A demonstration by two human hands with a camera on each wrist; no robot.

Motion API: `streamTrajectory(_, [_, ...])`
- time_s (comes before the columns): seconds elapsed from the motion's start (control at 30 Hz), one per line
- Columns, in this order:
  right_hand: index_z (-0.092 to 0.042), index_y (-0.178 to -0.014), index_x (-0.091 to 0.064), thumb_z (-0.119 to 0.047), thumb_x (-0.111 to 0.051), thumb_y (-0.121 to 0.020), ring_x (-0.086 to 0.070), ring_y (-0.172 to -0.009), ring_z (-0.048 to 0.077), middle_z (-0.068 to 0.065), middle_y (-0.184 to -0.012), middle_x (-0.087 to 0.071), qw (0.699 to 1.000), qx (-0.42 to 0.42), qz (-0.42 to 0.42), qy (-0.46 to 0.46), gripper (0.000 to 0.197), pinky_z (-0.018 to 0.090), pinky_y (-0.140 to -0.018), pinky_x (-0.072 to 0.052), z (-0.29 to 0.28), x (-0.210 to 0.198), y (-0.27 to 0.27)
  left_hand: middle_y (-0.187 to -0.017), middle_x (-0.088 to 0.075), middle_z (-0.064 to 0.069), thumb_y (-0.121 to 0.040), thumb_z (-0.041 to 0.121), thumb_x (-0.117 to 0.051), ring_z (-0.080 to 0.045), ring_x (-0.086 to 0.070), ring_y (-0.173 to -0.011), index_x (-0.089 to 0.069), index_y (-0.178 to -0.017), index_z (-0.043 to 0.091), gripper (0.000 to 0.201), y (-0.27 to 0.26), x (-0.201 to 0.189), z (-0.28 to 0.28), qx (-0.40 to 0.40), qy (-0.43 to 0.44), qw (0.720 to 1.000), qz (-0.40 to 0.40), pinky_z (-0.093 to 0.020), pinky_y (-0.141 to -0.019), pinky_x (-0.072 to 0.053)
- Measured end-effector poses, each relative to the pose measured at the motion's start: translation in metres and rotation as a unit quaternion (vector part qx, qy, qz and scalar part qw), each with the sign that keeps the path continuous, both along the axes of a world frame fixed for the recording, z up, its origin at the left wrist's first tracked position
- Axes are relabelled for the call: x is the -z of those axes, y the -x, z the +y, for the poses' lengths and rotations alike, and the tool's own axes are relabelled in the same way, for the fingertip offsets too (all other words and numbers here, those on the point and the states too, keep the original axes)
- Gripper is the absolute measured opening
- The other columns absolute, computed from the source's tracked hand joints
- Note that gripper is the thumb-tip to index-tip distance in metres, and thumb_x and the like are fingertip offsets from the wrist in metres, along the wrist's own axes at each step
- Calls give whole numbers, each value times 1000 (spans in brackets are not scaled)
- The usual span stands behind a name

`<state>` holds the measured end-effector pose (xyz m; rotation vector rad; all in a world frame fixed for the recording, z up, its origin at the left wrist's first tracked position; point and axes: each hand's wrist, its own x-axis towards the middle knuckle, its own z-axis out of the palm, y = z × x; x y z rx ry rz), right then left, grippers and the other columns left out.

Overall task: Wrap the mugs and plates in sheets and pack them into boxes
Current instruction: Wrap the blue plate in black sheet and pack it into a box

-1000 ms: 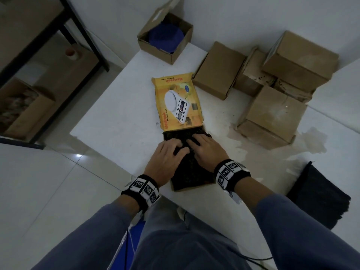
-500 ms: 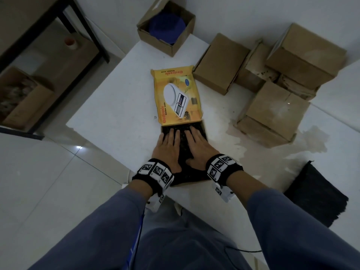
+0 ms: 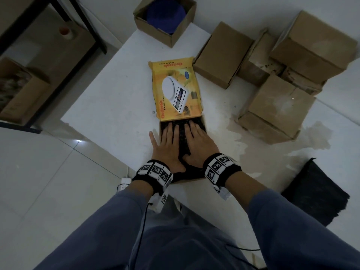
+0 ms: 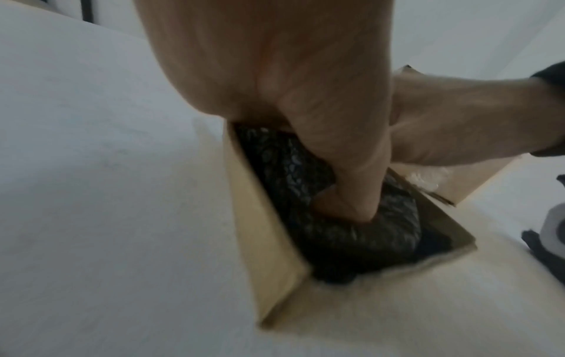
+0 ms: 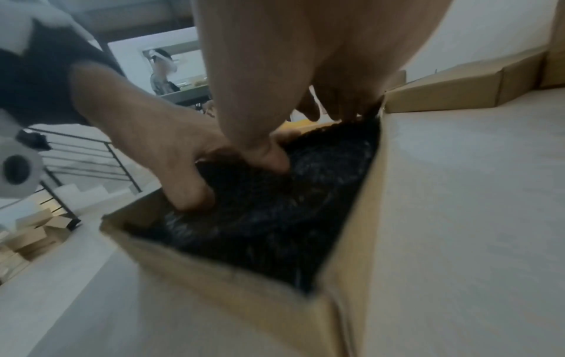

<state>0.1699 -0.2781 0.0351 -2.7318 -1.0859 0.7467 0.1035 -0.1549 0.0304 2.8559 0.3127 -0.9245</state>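
Observation:
An open cardboard box lies near the table's front edge, its yellow kitchen-scale lid folded back away from me. A bundle wrapped in a black bubble sheet fills the box; what is inside the wrap is hidden. My left hand and right hand lie side by side on the bundle, fingers straight, pressing down. The left thumb sticks out past the box's left wall. In the left wrist view the thumb digs into the black bundle beside the box wall. Both thumbs press the bundle in the right wrist view.
Several closed cardboard boxes are stacked at the back right, one beside the lid. An open box with something blue stands at the far corner. Black sheets lie at the right. A wet stain marks the table. The table's edge runs left.
Both hands slid forward over the bundle and went from curled fingers to flat, straight fingers. The bundle now sits lower in the box.

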Motion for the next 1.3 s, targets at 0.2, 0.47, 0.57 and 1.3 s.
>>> streamTrajectory(0.2, [3, -129, -54, -22, -62, -72, -51, -119, 37, 22, -131, -52, 991, 1, -90, -101, 63, 46, -99, -47, -24, -3, 13, -161, -8, -20, -65, 46, -61, -34, -7, -150, -11, -155, 6, 111, 27, 2, 3, 48, 1, 984, -169, -65, -115, -3])
streamTrajectory(0.47, [4, -146, -33, -35, -51, -84, -34, -139, 35, 24, -151, -33, 998, 26, -52, -34, 75, 43, -116, -29, -5, -1, 15, -159, -15, -24, -81, 40, -54, -35, -18, -148, -23, -151, -3, 88, 35, 8, -3, 62, 6, 981, -182, -54, -120, -12])
streamTrajectory(0.57, [4, -143, -37, -39, -53, -81, -37, -135, 35, 24, -150, -33, 998, 43, -45, -30, 77, 42, -111, -34, 2, -3, 3, -159, -16, -24, -73, 46, -57, -37, -18, -147, -23, -151, -2, 98, 21, 4, -1, 53, -13, 988, -141, -55, -119, -11])
streamTrajectory(1.3, [-7, -102, -66, -13, -54, -79, -58, -98, 25, 8, -106, -61, 973, 39, -90, -207, 26, 41, -101, -41, -14, -3, -34, -162, -7, -19, -72, 49, -47, -33, -10, -150, -10, -156, 6, 101, 17, 10, 13, 53, 28, 987, -148, -63, -116, -9])
